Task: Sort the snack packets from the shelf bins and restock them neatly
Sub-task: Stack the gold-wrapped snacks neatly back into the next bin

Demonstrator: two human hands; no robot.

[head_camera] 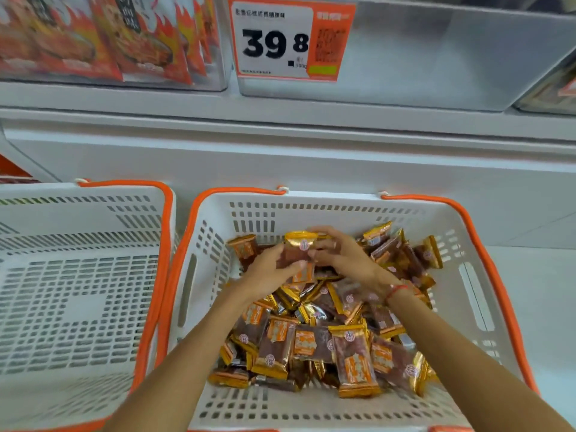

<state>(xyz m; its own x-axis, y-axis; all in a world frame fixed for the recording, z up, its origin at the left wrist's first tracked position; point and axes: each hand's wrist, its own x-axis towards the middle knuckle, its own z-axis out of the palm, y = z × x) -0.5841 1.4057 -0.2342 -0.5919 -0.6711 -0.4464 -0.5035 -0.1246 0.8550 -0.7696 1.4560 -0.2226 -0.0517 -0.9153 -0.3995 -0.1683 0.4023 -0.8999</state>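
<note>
A white basket (339, 210) with orange handles holds a heap of several brown-and-gold snack packets (314, 341). Both my hands are over the far part of the heap. My left hand (269, 271) and my right hand (344, 255) together hold a small upright stack of packets (297, 249) with gold top edges. The left thumb lies across the stack's front and the right fingers curl round its right side. A red string circles my right wrist.
A second white basket (78, 275) with orange handles stands at the left with nothing in it. Behind runs a white shelf (280, 120). On it stand a clear bin with a 39.8 price tag (291, 39) and a bin of red flame-printed packets (103, 35).
</note>
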